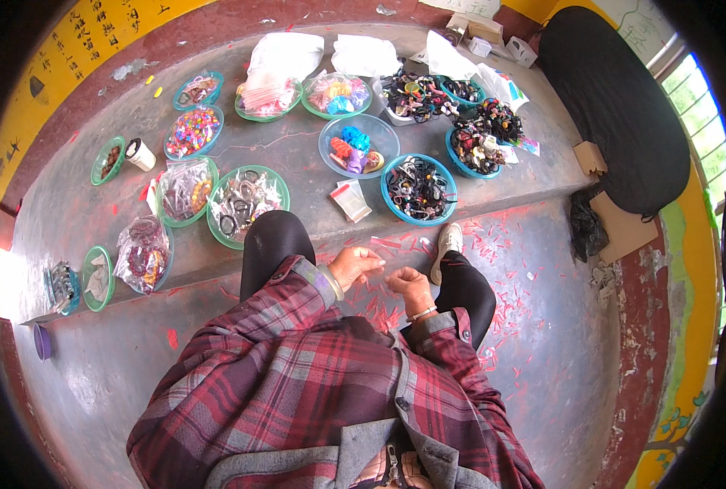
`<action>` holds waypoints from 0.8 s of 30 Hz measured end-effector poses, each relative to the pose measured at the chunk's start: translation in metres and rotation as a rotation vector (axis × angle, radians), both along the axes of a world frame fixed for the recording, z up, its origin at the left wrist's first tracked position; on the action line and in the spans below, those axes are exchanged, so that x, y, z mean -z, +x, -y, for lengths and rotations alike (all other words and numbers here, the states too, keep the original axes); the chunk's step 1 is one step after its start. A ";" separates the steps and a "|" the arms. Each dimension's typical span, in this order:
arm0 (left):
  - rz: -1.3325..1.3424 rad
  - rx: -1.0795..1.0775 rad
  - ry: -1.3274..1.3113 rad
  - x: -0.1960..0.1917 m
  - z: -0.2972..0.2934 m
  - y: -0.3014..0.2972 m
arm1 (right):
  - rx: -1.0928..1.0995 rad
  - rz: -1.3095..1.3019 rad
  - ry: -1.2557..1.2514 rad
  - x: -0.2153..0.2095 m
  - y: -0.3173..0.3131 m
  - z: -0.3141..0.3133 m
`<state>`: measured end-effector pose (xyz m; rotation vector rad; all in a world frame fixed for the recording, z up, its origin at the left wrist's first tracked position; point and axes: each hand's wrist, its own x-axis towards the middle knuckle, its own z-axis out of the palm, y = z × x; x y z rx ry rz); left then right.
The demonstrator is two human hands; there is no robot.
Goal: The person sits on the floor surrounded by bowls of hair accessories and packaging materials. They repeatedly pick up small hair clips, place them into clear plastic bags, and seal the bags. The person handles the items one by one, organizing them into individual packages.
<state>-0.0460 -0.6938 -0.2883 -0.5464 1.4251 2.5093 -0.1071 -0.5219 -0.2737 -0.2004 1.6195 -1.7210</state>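
Handling a red-edged clear packet (386,244) between my knees (278,236), I seemingly pinched it with my left hand (356,266); my right hand (410,287) curled nearby, hold unclear; steadiness seemed needed next.

The left hand (355,266) and the right hand (413,289) are held near each other, with fingers curled; whether anything is gripped cannot be told. A red strip (386,243) is seen just beyond the left fingertips. The floor (558,359) is littered with red scraps (500,303). On the concrete platform (294,151), a small clear bag (350,200) is laid near a blue bowl (418,221) filled with dark hair ties (418,187).
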 end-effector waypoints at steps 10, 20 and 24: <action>-0.015 -0.008 -0.018 0.003 0.001 -0.001 | -0.016 0.033 -0.016 -0.002 0.000 0.001; -0.012 0.028 -0.167 0.005 0.000 0.000 | 0.026 0.006 -0.004 0.002 0.000 0.001; 0.006 0.045 -0.133 0.002 0.000 0.001 | 0.055 0.012 -0.010 0.000 0.001 0.000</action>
